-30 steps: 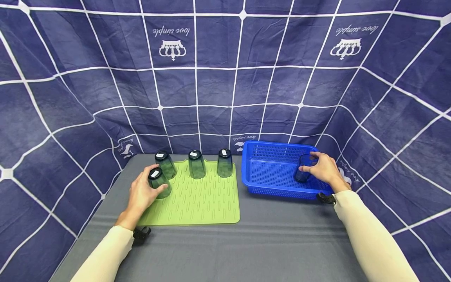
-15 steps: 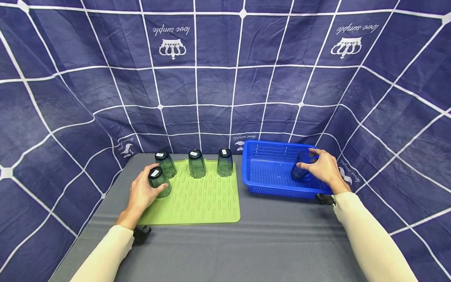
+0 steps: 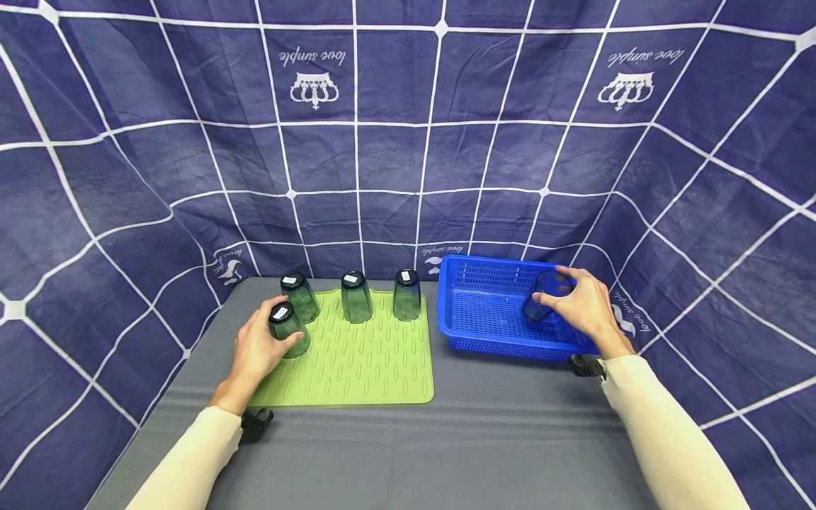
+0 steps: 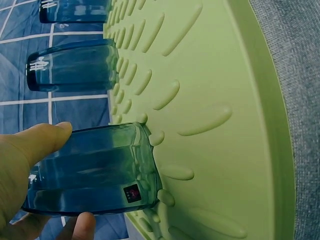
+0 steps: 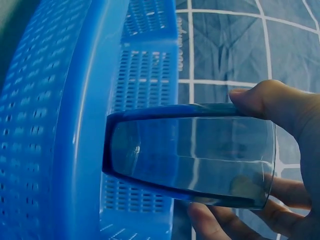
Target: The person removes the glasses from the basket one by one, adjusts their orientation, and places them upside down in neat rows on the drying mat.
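On the left part of the green drying mat (image 3: 363, 375), my left hand (image 3: 257, 348) grips an upside-down greenish drinking glass (image 3: 288, 331). The left wrist view has its rim against the mat's ridges, thumb on one side and fingers on the other. My right hand (image 3: 588, 303) holds another drinking glass (image 5: 165, 155) near its rim, within the blue plastic basket (image 3: 497, 346). That glass is upright and slightly tilted in the head view. Whether its base touches the basket floor I cannot tell.
Several upside-down glasses line the mat's back edge: one (image 3: 299, 296) close behind the left hand's glass, one in the middle (image 3: 357, 299), one at the right (image 3: 406, 297). A grey cloth (image 3: 446, 439) covers the table. Blue curtains (image 3: 395, 163) enclose the back and sides.
My right hand and the glass in it have shifted slightly left and up in the head view. My left hand and the glass on the mat have stayed put.
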`<state>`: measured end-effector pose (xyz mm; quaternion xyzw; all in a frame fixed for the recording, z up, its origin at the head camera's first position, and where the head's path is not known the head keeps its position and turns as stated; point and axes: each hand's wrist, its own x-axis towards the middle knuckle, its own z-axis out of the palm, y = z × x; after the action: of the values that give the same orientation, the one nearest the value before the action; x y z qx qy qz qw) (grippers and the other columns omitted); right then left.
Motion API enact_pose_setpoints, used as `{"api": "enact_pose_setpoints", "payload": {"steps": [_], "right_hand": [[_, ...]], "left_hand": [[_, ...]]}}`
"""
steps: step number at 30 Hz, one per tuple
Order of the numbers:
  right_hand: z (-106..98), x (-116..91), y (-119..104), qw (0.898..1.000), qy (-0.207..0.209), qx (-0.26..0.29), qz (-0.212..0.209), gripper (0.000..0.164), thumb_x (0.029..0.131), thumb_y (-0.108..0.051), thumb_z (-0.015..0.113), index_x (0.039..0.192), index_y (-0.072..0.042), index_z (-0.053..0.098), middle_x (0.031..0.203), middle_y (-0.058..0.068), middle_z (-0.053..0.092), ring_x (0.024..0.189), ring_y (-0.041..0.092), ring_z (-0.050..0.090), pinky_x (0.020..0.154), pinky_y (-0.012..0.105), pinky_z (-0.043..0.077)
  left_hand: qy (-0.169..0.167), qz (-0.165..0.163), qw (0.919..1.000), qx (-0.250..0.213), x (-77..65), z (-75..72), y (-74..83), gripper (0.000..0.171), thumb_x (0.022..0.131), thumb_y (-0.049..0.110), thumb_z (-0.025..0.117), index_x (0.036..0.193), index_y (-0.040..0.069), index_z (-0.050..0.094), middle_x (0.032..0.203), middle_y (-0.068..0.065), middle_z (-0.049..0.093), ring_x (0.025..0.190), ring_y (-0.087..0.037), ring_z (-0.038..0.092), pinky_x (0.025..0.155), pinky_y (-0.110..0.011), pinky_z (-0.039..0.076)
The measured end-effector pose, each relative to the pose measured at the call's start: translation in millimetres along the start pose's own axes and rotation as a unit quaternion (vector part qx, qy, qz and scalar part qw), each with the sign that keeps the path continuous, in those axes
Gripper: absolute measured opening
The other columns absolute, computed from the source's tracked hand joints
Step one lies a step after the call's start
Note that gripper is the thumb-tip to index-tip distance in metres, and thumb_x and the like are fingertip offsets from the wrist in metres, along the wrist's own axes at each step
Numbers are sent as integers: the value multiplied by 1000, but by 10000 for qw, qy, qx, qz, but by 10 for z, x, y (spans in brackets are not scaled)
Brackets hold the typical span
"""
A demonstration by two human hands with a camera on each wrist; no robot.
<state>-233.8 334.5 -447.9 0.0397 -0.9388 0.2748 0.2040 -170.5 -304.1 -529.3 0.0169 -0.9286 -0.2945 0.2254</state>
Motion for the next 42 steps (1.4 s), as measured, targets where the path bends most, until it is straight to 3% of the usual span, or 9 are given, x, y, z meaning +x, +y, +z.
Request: {"api": "enact_pose_setpoints", "payload": {"steps": [14,17,21,24,32,42], "right_hand": [[-13,-144,-247,9992,277,287,82,83,87,-51,102,154,-10,75,134,22,83,114,42,85,95,51,59],[-18,-168,-303,9988,316,376,89,83,87,-51,102,154,-11,75,137,19,83,114,40,85,92,40,57],[-13,-191,-370,9981,366,501,59,84,86,-50,104,154,-11,75,141,16,83,115,38,86,84,16,50],[-4,-209,-420,9975,393,580,21,83,85,-47,104,154,-12,75,140,15,84,114,38,87,80,5,44],[35,-277,-535,9968,412,683,-46,80,85,-49,104,153,-17,76,138,11,84,112,35,88,81,9,46],[83,-366,-671,9939,547,946,-160,77,83,-42,106,149,-14,78,131,14,84,111,36,86,80,6,44]], "left_hand": [[-108,-100,9999,-3,46,9,18,89,89,20,101,166,19,56,154,-35,68,135,-69,66,103,-84,54],[-119,-137,9998,-13,50,10,26,89,89,20,100,166,19,56,154,-35,68,136,-68,66,104,-84,53],[-113,-161,9998,-2,59,13,29,89,89,19,100,167,19,55,154,-34,68,136,-68,66,104,-83,53],[-105,-168,9998,16,63,13,29,89,89,19,100,166,19,55,153,-35,69,135,-68,66,104,-83,53],[-116,-134,9998,-28,60,2,16,89,88,18,101,165,18,56,154,-36,68,135,-68,66,105,-82,54],[-269,-138,9995,-35,16,-41,32,89,92,16,98,169,16,53,156,-37,65,137,-68,65,107,-81,53]]}}
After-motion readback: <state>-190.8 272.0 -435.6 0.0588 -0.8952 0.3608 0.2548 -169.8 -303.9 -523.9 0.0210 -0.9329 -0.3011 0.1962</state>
